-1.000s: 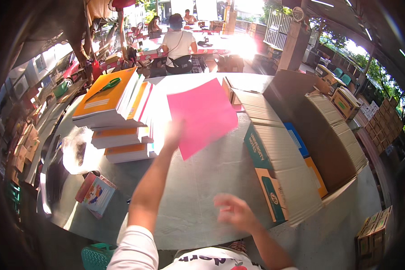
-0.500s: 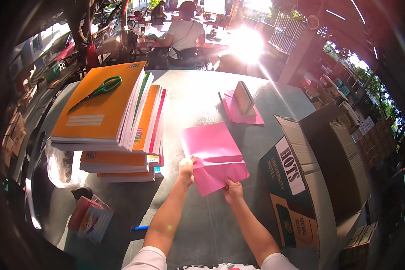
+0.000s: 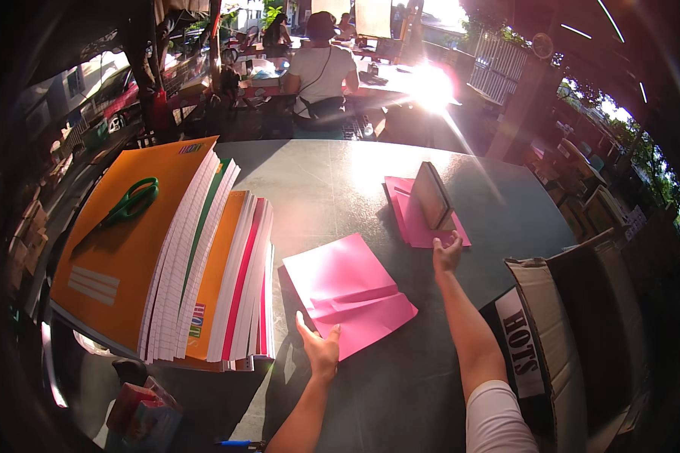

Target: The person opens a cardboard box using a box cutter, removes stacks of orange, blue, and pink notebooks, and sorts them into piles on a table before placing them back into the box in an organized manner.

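Observation:
A folded pink paper sheet (image 3: 347, 291) lies on the dark green table (image 3: 332, 181) in front of me. My left hand (image 3: 321, 349) rests on its near edge, fingers spread. My right hand (image 3: 447, 254) reaches farther out and touches the near edge of a second pile of pink sheets (image 3: 415, 219). A brown block (image 3: 433, 195) stands on that pile, just beyond my right fingers.
At the left is a tall stack of notebooks (image 3: 181, 257) with an orange cover and green scissors (image 3: 125, 205) on top. An open cardboard box (image 3: 559, 317) stands at the right. A person in a white shirt (image 3: 321, 72) sits beyond the table.
Both hands held the pink sheet down half a second ago. The right hand has since left it and moved forward to the far pink pile. The left hand slid to the sheet's near edge.

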Motion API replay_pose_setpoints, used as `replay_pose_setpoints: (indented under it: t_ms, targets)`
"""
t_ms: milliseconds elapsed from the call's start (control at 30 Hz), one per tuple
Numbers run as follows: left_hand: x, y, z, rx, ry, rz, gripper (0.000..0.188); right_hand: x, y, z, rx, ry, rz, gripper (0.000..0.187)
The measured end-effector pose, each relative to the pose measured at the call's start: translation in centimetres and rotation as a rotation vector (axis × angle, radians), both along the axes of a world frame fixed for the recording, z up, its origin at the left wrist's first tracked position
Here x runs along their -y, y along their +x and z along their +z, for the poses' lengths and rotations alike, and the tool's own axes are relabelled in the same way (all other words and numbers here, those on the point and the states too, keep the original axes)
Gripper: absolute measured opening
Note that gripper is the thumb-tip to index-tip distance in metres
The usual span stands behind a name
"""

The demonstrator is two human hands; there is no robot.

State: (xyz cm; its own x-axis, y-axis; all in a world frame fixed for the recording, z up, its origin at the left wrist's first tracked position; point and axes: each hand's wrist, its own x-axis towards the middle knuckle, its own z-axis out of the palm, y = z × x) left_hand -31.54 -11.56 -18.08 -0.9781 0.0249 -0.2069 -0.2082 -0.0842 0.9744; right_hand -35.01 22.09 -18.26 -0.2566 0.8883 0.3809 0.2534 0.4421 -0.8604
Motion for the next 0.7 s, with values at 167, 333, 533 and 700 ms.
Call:
replay_pose_setpoints:
  t_ms: [167,333,533,700]
  targets:
    - [1.5,1.6,1.9,0.127,0.324,-0.063,0.069,-2.3,-5.9,3.6,0.202,0.101,0.026,0.063]
    - [2.2,2.2,0.8,0.107,0.123,-0.136,0.023,-3.7,-8.7,3.0,0.223,-0.008,-0.061,0.065]
    - [1.8,3.5,-0.4,-0.108,-0.013,-0.172,0.017,-9.0,-8.8,-0.8,0.247,-0.132,-0.029,0.058]
    - [1.0,4.3,-0.3,-0.173,-0.036,-0.186,0.013,-10.4,-7.0,-1.0,-0.133,-0.348,0.062,0.048]
